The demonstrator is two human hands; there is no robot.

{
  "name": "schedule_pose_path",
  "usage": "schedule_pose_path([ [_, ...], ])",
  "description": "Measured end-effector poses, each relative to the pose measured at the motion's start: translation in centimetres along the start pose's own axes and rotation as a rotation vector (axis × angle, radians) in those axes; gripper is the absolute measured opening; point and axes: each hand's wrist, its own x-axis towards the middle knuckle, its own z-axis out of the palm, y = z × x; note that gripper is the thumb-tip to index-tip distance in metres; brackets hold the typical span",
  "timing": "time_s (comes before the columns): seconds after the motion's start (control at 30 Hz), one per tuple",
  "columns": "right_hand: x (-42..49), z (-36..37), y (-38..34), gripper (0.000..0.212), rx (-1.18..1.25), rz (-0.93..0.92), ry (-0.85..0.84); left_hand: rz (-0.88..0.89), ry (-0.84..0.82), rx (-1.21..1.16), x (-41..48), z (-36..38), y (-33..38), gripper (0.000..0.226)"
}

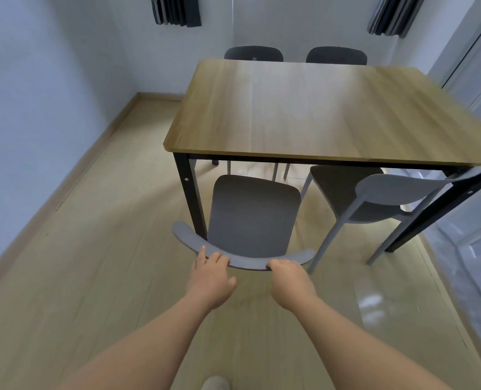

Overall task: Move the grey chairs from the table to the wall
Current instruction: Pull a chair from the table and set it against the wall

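A grey chair (252,215) stands in front of the wooden table (304,114), its seat partly out from under the near edge. My left hand (212,273) rests on the left part of its curved backrest, fingers curled over the top. My right hand (288,278) grips the right part of the same backrest. A second grey chair (374,195) stands to the right, turned at an angle with its seat partly under the table. Two dark chair backs (253,53) (336,55) show behind the table's far edge.
White walls run along the left (36,108) and the far side, with a wooden skirting board. Light wood floor (98,263) stretches left of the table. Dark curtains (176,9) hang at the top. A pale door or cabinet front (478,249) lines the right side.
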Motion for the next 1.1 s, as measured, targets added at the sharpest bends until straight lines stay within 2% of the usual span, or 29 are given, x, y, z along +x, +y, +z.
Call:
schedule_pose_path([
  [0.13, 0.3, 0.1, 0.6, 0.046, 0.037, -0.004, -0.068, 0.045, 0.04, 0.301, 0.1, -0.9, 0.5, 0.04],
  [0.33, -0.3, 0.5, 1.4, 0.044, 0.031, -0.112, 0.024, 0.136, 0.052, 0.39, 0.9, -1.1, 1.8, 0.026],
  [0.43, -0.3, 0.6, 1.4, 0.043, 0.006, -0.11, 0.026, 0.128, 0.045, 0.377, 0.9, -0.5, 1.8, 0.025],
  [0.53, 0.2, 0.8, 0.8, 0.031, 0.047, -0.021, -0.114, 0.146, 0.019, 0.295, -0.6, -0.9, 1.7, 0.024],
  [0.6, 0.9, 0.9, 0.4, 0.033, 0.159, 0.047, -0.229, 0.15, -0.014, 0.258, -1.0, -0.1, 0.8, 0.05],
  [0.63, 1.2, 0.9, 0.3, 0.035, 0.205, 0.077, -0.26, 0.117, 0.008, 0.189, -1.4, -0.2, 0.6, 0.051],
  [0.7, 1.1, 1.3, -0.3, 0.03, 0.231, 0.115, -0.279, 0.083, -0.075, 0.142, -2.4, -0.4, -0.6, 0.034],
  [0.73, 0.8, 1.7, -0.8, 0.03, 0.222, 0.126, -0.268, 0.023, -0.035, 0.043, -2.7, -0.3, -1.2, 0.031],
  [0.77, 0.5, 2.2, -1.1, 0.031, 0.209, 0.138, -0.251, -0.111, -0.003, -0.045, -2.6, -0.1, -2.0, 0.036],
  [0.8, 0.1, 2.7, -1.5, 0.029, 0.196, 0.145, -0.233, -0.252, -0.067, -0.161, -2.8, -0.4, -2.5, 0.038],
  [0.83, -0.3, 3.2, -2.0, 0.026, 0.182, 0.147, -0.214, -0.348, -0.057, -0.27, -3.0, -0.6, -3.1, 0.035],
  [0.9, -1.1, 3.9, -2.8, 0.024, 0.159, 0.146, -0.182, -0.496, 0.1, -0.488, -3.4, -0.6, -3.7, 0.032],
  [1.0, -1.7, 4.4, -3.4, 0.032, 0.154, 0.171, -0.18, -0.863, 0.267, -1.092, -3.3, -0.3, -3.6, 0.072],
  [1.03, -1.8, 4.5, -3.6, 0.035, 0.157, 0.181, -0.189, -0.96, 0.258, -1.343, -3.0, 0.2, -3.5, 0.073],
  [1.1, -2.1, 4.6, -3.8, 0.038, 0.163, 0.196, -0.204, -1.001, 0.089, -1.753, -2.3, 1.1, -2.5, 0.053],
])
